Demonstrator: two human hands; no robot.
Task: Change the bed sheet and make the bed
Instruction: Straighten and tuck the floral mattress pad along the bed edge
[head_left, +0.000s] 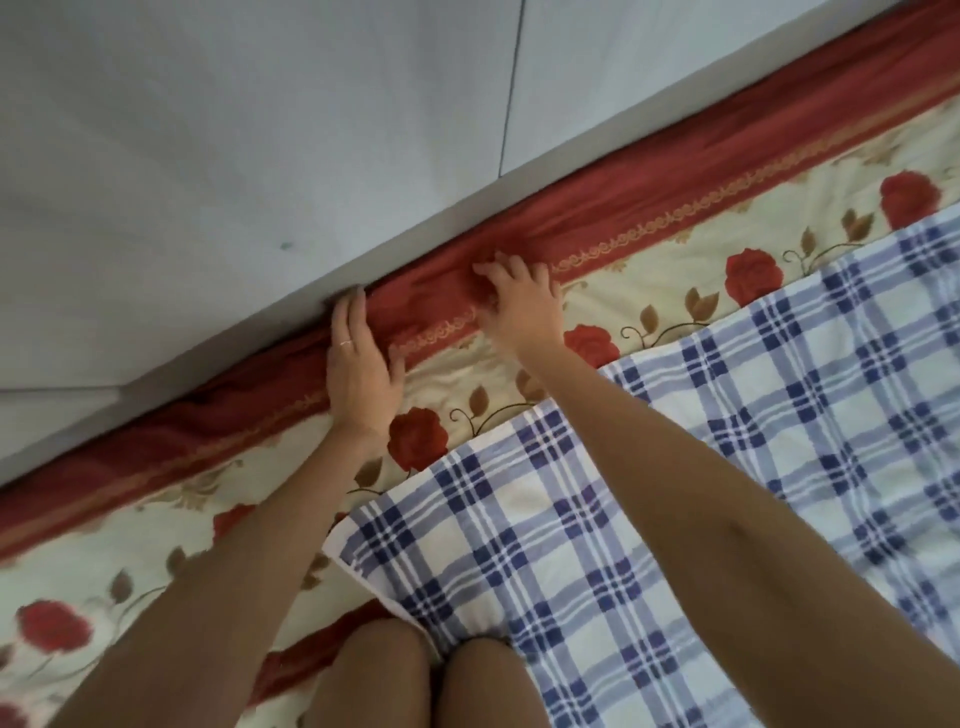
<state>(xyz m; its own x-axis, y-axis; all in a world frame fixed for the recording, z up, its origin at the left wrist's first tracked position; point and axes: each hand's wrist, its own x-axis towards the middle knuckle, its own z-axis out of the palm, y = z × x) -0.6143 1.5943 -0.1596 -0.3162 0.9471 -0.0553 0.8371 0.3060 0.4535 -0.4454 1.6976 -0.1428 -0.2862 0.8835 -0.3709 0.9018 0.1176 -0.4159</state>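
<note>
Flatly spread, left hand (359, 366) presses the smooth red sheet border (675, 195); grip unclear for right hand (525, 306).

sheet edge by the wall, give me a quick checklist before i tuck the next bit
1. Left hand at the gap by the wall: ok, fingertips reach in.
2. Right hand gripping the red border: cannot tell, fingers bent on it.
3. Red border smooth: not ok, creased between the hands.
4. Checked blanket clear of the border: ok.
5. Sheet tucked fully down: cannot tell, hidden.
</note>
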